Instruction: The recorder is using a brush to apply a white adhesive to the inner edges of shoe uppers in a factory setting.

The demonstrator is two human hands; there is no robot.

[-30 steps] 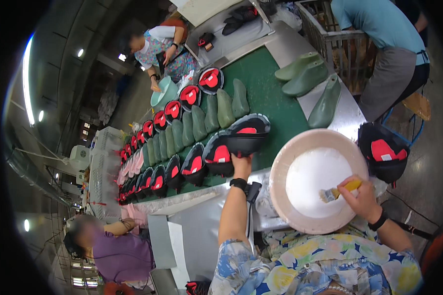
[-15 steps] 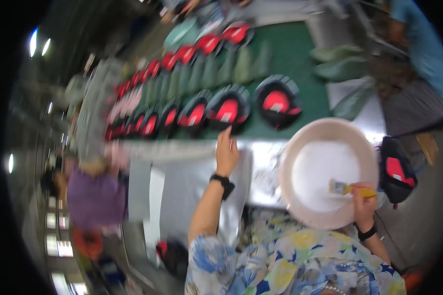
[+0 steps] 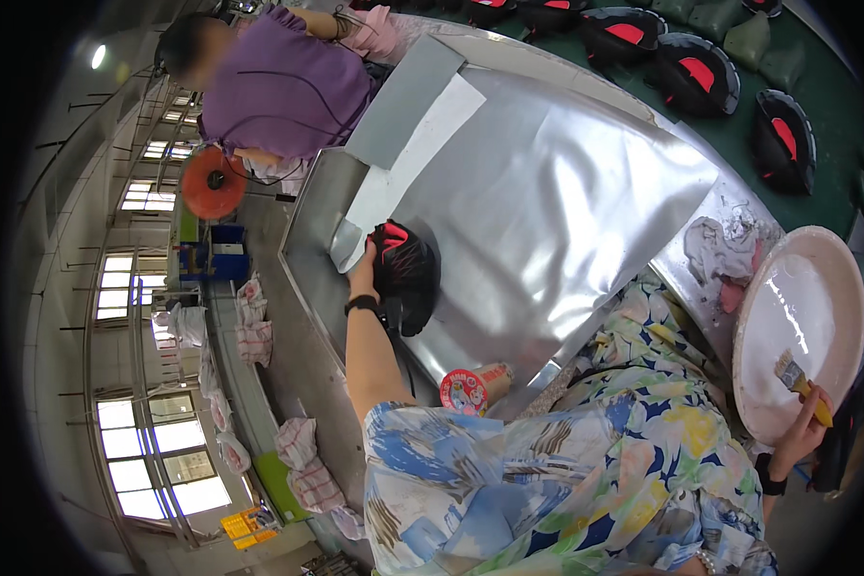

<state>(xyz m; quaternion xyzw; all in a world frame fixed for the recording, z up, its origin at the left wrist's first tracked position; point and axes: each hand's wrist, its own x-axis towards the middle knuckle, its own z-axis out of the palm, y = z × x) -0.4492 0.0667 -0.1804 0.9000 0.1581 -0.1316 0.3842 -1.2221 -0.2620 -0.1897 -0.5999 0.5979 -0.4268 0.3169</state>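
Note:
My left hand is stretched out to the left, its fingers closed on the edge of a black shoe upper with red lining and red stitching. The upper is over a shiny metal sheet; part of my fingers is hidden behind it. At the right, my right hand grips the yellow handle of a paintbrush. Its bristles are over a pale pink basin holding white liquid.
Several black and red uppers lie on a green tabletop at the far right. A crumpled rag rests beside the basin. A paper cup lies near my body. Beyond the sheet, a person in purple works near an orange fan.
The view has swung left. My left hand has left the row of uppers on the green tabletop and now grips one over the metal sheet. The brush stays in my right hand.

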